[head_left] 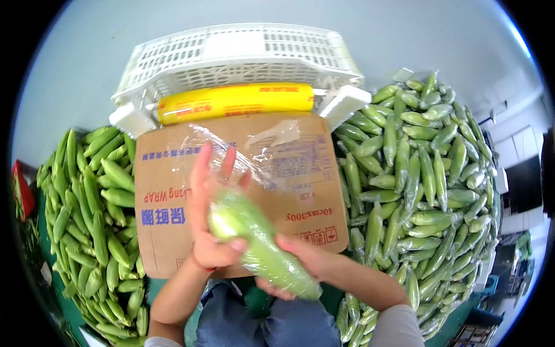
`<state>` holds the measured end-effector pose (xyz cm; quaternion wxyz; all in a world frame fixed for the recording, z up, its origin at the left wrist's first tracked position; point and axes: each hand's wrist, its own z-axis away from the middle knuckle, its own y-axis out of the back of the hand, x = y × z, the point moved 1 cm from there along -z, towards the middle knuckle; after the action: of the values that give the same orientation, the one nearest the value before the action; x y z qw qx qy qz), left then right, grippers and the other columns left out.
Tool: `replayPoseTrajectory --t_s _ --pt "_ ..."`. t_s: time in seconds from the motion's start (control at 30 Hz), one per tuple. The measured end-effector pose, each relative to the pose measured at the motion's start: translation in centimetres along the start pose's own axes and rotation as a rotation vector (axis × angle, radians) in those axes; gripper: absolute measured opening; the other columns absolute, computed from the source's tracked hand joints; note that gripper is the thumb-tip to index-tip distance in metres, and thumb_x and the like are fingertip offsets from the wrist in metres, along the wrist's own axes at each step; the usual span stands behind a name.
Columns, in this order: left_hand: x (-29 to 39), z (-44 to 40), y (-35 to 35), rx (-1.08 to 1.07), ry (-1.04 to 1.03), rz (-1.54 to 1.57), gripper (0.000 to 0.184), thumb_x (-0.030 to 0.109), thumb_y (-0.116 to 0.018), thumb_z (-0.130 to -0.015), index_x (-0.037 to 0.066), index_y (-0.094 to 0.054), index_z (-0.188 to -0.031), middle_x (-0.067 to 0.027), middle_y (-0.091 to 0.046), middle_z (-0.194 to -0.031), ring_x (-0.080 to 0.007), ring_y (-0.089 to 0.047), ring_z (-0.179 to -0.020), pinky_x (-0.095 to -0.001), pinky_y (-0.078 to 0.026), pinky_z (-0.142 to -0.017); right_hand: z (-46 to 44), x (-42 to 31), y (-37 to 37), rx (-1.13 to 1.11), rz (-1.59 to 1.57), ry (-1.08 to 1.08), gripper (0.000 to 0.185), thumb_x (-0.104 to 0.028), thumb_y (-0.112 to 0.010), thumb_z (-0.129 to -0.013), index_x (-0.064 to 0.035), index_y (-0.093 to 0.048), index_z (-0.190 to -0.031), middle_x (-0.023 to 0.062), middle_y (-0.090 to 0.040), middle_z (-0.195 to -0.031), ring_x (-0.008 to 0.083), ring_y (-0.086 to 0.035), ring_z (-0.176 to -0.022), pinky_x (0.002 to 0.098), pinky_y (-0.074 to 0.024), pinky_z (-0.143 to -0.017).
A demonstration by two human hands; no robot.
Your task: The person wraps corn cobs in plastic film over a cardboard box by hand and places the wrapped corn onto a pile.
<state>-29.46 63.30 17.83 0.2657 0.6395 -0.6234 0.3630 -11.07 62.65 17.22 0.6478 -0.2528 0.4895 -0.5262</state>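
Observation:
An ear of corn (247, 231) in its green husk, with shiny clear film around it, lies slantwise between my two hands above the carton. Against its upper left end is my left hand (207, 234), thumb pressed on the corn and the other fingers stretched upward, slightly blurred. My right hand (306, 257) grips the lower part from the right, with some fingers passing underneath. Loose clear film (222, 151) is near my left fingertips, over the cardboard box (165, 162). A yellow roll of cling film (237, 101) lies behind the box.
A white plastic crate (231, 49) stands behind the roll, with white blocks at the roll's ends. Unwrapped corn (95, 202) is heaped on the left. Film-wrapped corn (422, 185) is piled high on the right. A red container (22, 188) is at the far left.

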Motion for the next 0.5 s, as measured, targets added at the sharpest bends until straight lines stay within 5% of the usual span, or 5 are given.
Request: replayPoseTrajectory --t_s 0.13,0.3,0.37,0.43,0.5 --pt "0.9 -1.6 -1.0 0.116 0.285 1.042 0.025 0.014 -0.055 -0.086 0.013 -0.050 -0.110 -0.0050 -0.044 -0.086 -0.0206 -0.051 -0.078 -0.0420 -0.053 -0.075 -4.3 4.5 -0.7 -0.669 -0.463 -0.130 0.096 -0.080 -0.015 -0.086 -0.0023 -0.046 -0.132 0.0212 -0.056 -0.070 0.0218 -0.050 -0.038 0.0313 -0.0386 -0.028" --pt "-0.3 -0.3 1.2 0.291 0.613 0.247 0.016 0.013 -0.048 -0.094 0.007 -0.052 -0.109 -0.0054 -0.052 -0.088 -0.0195 -0.055 -0.080 -0.0335 -0.050 -0.076 1.1 1.3 0.4 0.084 0.386 0.225 0.069 -0.050 -0.062 -0.089 -0.0029 -0.044 -0.136 0.0116 -0.061 -0.083 0.0190 -0.063 -0.056 0.0298 -0.0509 -0.044" --pt "-1.8 2.0 1.4 0.329 0.673 0.134 0.020 0.016 -0.047 -0.097 0.005 -0.053 -0.112 -0.0057 -0.056 -0.092 -0.0181 -0.057 -0.085 -0.0314 -0.050 -0.076 1.8 2.1 2.4 0.473 1.182 0.792 0.066 -0.026 -0.074 -0.081 -0.0073 -0.044 -0.137 0.0101 -0.062 -0.101 0.0258 -0.066 -0.078 0.0343 -0.0547 -0.063" --pt "-2.5 3.7 1.0 0.337 0.680 0.031 0.028 0.022 -0.047 -0.100 0.002 -0.054 -0.118 -0.0058 -0.059 -0.095 -0.0166 -0.059 -0.090 -0.0297 -0.050 -0.077 5.6 0.8 1.6 0.764 1.488 0.674 0.064 -0.025 -0.075 -0.079 -0.0077 -0.048 -0.135 0.0106 -0.063 -0.105 0.0302 -0.065 -0.085 0.0372 -0.0545 -0.074" --pt "-2.8 4.8 0.9 0.241 0.857 0.082 0.040 0.027 -0.049 -0.100 0.001 -0.049 -0.131 -0.0097 -0.060 -0.107 -0.0161 -0.061 -0.091 -0.0279 -0.050 -0.078 7.6 0.1 2.1 0.826 1.534 1.126 0.054 -0.022 -0.073 -0.079 -0.0067 -0.056 -0.127 0.0111 -0.065 -0.100 0.0311 -0.065 -0.085 0.0358 -0.0525 -0.078"
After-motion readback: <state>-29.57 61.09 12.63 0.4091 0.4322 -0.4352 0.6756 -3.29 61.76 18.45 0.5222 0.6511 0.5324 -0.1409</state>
